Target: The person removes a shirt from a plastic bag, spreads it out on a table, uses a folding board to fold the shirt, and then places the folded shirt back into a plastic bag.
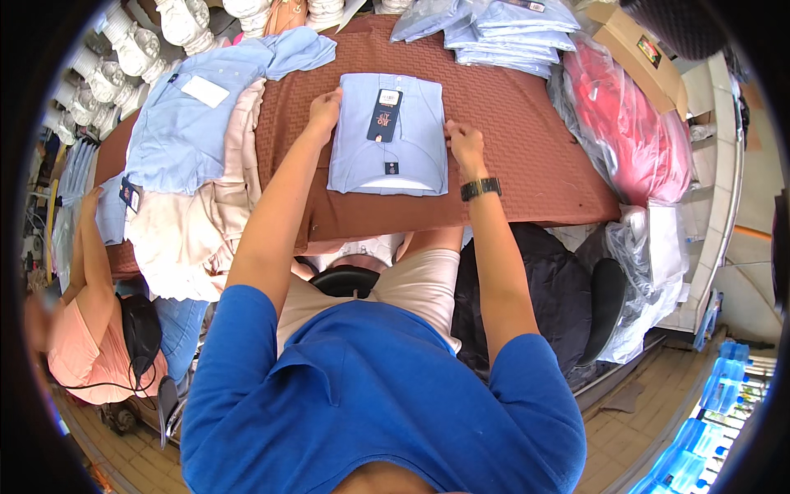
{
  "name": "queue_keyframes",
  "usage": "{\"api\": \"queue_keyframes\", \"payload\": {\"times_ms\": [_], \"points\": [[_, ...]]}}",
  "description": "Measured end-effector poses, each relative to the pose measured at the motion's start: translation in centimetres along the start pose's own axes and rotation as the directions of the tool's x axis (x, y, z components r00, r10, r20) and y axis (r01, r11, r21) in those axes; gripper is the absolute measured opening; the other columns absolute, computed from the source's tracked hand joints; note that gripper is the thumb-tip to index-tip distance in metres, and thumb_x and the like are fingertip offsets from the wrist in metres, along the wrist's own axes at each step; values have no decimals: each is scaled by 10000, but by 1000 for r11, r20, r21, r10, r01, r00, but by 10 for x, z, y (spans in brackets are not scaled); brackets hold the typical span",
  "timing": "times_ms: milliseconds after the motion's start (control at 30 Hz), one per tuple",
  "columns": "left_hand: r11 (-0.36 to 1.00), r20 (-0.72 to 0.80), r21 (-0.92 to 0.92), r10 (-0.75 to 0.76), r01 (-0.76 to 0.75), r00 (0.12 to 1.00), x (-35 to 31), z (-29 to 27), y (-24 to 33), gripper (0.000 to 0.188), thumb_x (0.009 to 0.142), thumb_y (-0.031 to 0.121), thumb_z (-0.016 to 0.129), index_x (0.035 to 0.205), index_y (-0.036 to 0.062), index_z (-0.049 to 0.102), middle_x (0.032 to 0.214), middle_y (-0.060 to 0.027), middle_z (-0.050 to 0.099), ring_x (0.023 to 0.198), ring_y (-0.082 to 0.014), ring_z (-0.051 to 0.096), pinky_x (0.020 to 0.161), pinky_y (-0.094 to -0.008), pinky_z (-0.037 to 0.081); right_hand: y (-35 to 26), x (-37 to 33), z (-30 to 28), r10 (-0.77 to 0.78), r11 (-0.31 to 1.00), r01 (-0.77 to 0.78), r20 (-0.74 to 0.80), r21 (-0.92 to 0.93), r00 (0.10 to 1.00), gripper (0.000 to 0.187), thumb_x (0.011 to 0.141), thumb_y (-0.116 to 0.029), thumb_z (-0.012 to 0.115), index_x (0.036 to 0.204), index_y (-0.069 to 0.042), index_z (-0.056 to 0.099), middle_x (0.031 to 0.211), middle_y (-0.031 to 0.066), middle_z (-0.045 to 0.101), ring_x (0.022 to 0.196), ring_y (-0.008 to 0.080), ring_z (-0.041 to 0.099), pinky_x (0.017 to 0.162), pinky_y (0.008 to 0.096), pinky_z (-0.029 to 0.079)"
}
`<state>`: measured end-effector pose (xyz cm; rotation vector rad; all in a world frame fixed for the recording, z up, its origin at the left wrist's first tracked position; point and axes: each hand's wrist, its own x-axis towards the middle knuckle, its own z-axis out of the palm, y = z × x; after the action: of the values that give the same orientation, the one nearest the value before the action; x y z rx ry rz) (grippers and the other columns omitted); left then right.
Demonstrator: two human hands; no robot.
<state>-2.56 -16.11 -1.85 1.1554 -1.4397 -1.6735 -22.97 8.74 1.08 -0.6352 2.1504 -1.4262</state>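
Observation:
A light blue folded shirt (350,144) lies flat in front of me, its collar end toward me. A dark hang tag (384,115) with a white sticker rests on its front, and a small dark label shows inside the neck. My left hand (327,110) has its fingers closed on the shirt's upper left edge. At the opposite side, slightly nearer to me, my right hand (466,142) pinches the right edge with bent fingers. A dark watch (480,188) is on my right wrist.
A brown textured cloth (527,156) covers the table. Bagged blue shirts (514,33) are stacked at the back. Unfolded blue shirts (185,123) lie left, near a co-worker in a peach top (86,354). Bagged red clothing (629,123) and a cardboard box (634,53) sit right.

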Motion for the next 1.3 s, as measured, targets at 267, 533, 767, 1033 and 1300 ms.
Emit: {"api": "queue_keyframes", "payload": {"times_ms": [267, 533, 767, 1033, 1300], "points": [[937, 162, -40, -336, 346, 928, 10, 8, 19, 360, 1015, 329, 611, 1206, 34, 690, 1124, -73, 690, 961, -191, 623, 844, -372, 505, -18, 44, -21, 165, 962, -215, 270, 167, 949, 253, 999, -194, 629, 1105, 17, 719, 977, 35, 702, 780, 102, 594, 702, 244, 509], [905, -42, 393, 193, -161, 980, 1, 5, -2, 338, 848, 355, 812, 930, 30, 777, 924, -109, 763, 773, -221, 714, 738, -346, 547, -23, 38, -7, 41, 998, -34, 136, -53, 990, 194, 912, -126, 732, 1042, 17, 751, 850, 32, 706, 694, 98, 618, 634, 233, 534], [842, -20, 523, 167, -132, 986, -31, -25, 6, 311, 912, 293, 729, 1023, 3, 719, 888, -124, 758, 801, -207, 726, 759, -336, 554, -7, 24, -36, -27, 985, 50, 135, -166, 990, 178, 924, -79, 690, 1052, 34, 742, 904, 85, 745, 724, 111, 683, 652, 232, 585], [853, 172, 503, 57, -138, 983, -75, -32, -3, 374, 909, 245, 750, 1137, -43, 680, 1018, -156, 729, 846, -213, 717, 687, -331, 608, 0, -17, -19, -98, 928, 144, 146, -343, 984, 330, 954, -257, 670, 1121, 21, 732, 870, 127, 747, 739, 179, 693, 698, 322, 561], [687, 161, 680, 201, -256, 966, -81, -15, -10, 306, 846, 63, 685, 1141, -16, 668, 1000, -200, 723, 901, -321, 717, 796, -378, 570, 18, -17, -12, -67, 944, 92, 87, -317, 994, 439, 893, -289, 722, 1164, 55, 693, 1086, 234, 725, 1020, 336, 699, 870, 408, 529]]}}
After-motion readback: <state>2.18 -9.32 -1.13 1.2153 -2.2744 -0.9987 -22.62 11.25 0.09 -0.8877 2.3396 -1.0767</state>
